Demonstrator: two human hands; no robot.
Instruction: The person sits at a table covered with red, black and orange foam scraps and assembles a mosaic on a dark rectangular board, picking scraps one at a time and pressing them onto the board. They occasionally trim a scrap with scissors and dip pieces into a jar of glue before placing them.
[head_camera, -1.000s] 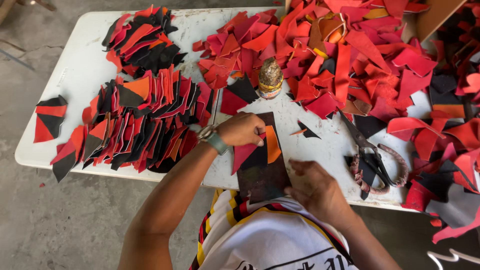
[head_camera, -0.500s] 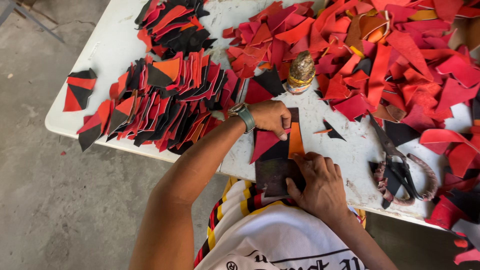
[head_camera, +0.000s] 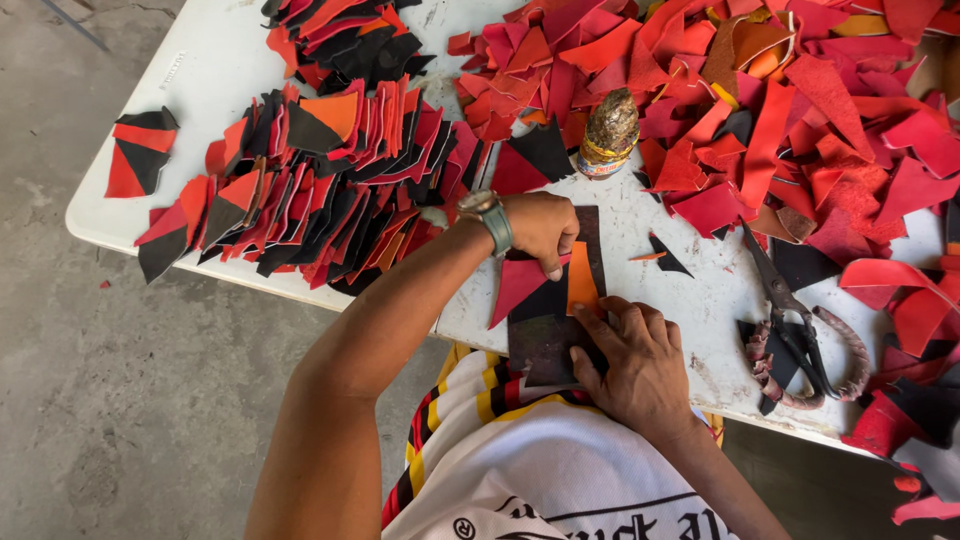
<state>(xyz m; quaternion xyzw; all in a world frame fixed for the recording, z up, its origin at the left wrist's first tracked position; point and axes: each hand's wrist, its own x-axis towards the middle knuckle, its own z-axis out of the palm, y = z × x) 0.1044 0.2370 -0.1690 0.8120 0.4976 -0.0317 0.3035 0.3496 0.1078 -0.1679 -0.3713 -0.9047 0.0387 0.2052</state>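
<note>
A white worktop (head_camera: 690, 300) is seen from above, its near edge running along the person's body and its left corner rounded over a grey concrete floor (head_camera: 120, 400). The far right half is covered by a loose heap of red scraps (head_camera: 800, 110), which reaches the top and right edges of the view. On the left, overlapped rows of red, orange and black patchwork pieces (head_camera: 300, 190) are laid almost to the near-left edge; a small separate stack (head_camera: 140, 150) is set apart toward the left corner. A bare strip of worktop is left between the rows and the heap, and the work is held there.

A dark rectangular board (head_camera: 545, 340) is placed at the near edge, overhanging it slightly. On it lie a red triangular piece (head_camera: 515, 285) and an orange strip (head_camera: 582, 280), just beside each other. The left hand (head_camera: 540, 230), a watch on its wrist, is curled with fingertips pressed down on the pieces' upper ends. The right hand (head_camera: 635, 355) is laid flat, its fingers spread over the board's lower right, pressing rather than gripping.

Large dark scissors (head_camera: 795, 335) with wrapped handles lie to the right, near the worktop's near edge. A crusted glue tin (head_camera: 608, 135) stands beyond the board.
</note>
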